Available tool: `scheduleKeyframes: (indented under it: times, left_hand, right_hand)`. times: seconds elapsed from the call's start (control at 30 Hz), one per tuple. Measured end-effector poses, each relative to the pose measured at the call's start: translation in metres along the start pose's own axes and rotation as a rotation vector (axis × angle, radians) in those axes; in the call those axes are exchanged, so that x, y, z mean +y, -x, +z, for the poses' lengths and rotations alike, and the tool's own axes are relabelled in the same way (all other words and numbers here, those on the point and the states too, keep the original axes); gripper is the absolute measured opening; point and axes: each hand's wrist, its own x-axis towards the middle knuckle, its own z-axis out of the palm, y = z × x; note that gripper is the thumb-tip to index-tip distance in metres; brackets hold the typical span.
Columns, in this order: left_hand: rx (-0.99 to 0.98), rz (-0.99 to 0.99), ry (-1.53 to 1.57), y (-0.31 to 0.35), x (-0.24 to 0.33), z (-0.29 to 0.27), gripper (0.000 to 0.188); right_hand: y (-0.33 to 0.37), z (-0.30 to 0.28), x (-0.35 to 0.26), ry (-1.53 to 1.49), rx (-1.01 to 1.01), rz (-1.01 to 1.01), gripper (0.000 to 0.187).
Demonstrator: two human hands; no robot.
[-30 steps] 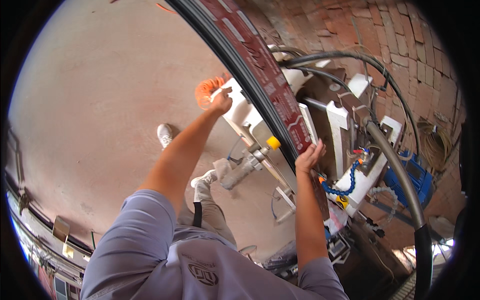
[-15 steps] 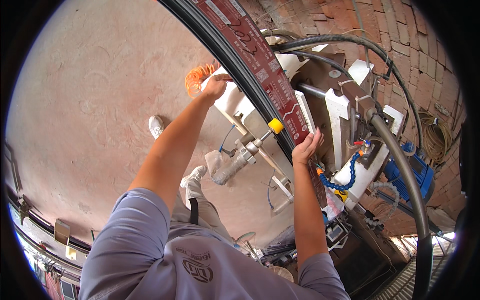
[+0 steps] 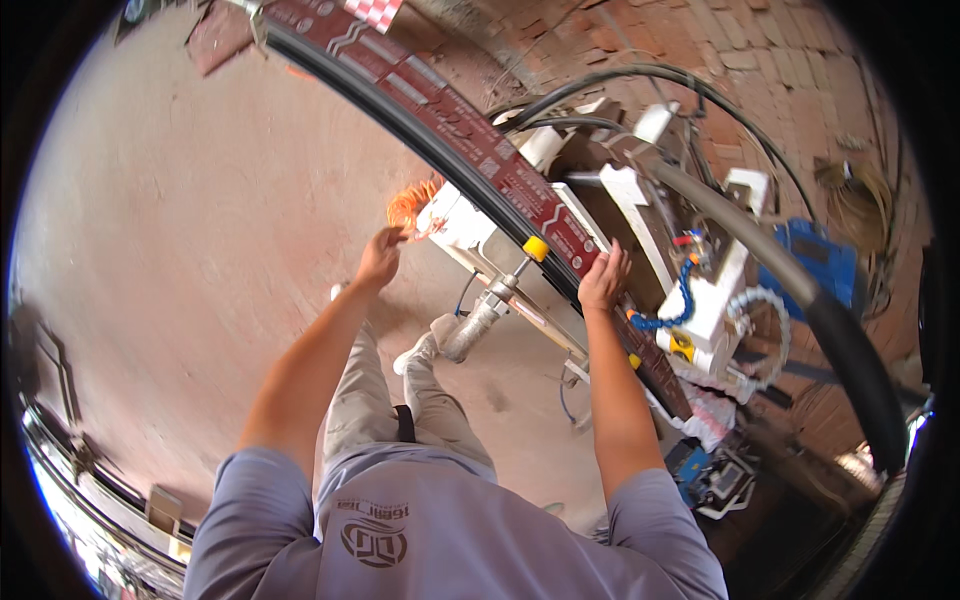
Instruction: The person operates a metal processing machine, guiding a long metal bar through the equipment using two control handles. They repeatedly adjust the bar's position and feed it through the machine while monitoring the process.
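Note:
A long, straight-edged profile (image 3: pixel 470 152) with black sides and a dark red printed film runs slantwise from the upper left to the white machine (image 3: pixel 615 195). My right hand (image 3: pixel 604 277) is closed over the profile near its lower end, fingers on the film. Apart from the profile, my left hand (image 3: pixel 381 257) hangs left of it with fingers stretched toward the orange coiled hose (image 3: pixel 410 203), seemingly holding nothing. Between my hands, a metal clamp cylinder (image 3: pixel 483 318) has its yellow tip (image 3: pixel 536 248) at the profile's near side.
Right of the profile, a thick grey lever with a black grip (image 3: pixel 850 370) arches over the machine. Beside it are a blue motor (image 3: pixel 815 262) and a blue segmented hose (image 3: pixel 683 305). Brick paving (image 3: pixel 740 60) lies behind; my legs (image 3: pixel 440 415) stand on smooth reddish floor.
My left hand has come off the profile and moved down and left. The profile's far end has come into view at the upper left. My right hand stays on the profile.

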Motion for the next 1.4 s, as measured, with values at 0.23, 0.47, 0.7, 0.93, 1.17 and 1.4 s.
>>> scheduleKeyframes:
  times: [0.23, 0.47, 0.7, 0.93, 1.17, 1.4]
  left_hand:
    - [-0.032, 0.149, 0.173, 0.066, 0.180, -0.015, 0.040]
    - [-0.137, 0.850, 0.129, 0.104, 0.477, 0.060, 0.042]
    - [-0.453, 1.155, 0.054, 0.146, 0.604, 0.165, 0.079]
    - [-0.765, 1.000, 0.232, 0.143, 0.584, 0.174, 0.061]
    - [-0.729, 1.053, 0.191, 0.136, 0.575, 0.177, 0.043]
    - [-0.666, 1.051, 0.222, 0.118, 0.594, 0.191, 0.059]
  right_hand:
    - [0.058, -0.046, -0.047, -0.137, 0.174, -0.131, 0.040]
    - [0.164, -0.172, -0.034, -0.445, 0.169, -0.083, 0.012]
    - [0.077, -0.312, 0.077, -0.454, 0.964, 0.127, 0.032]
    - [-0.005, -0.373, 0.100, -0.909, 0.869, 0.138, 0.052]
    - [-0.030, -0.349, 0.105, -1.189, 0.884, 0.344, 0.049]
    - [-0.033, -0.347, 0.115, -1.287, 0.872, 0.372, 0.038]
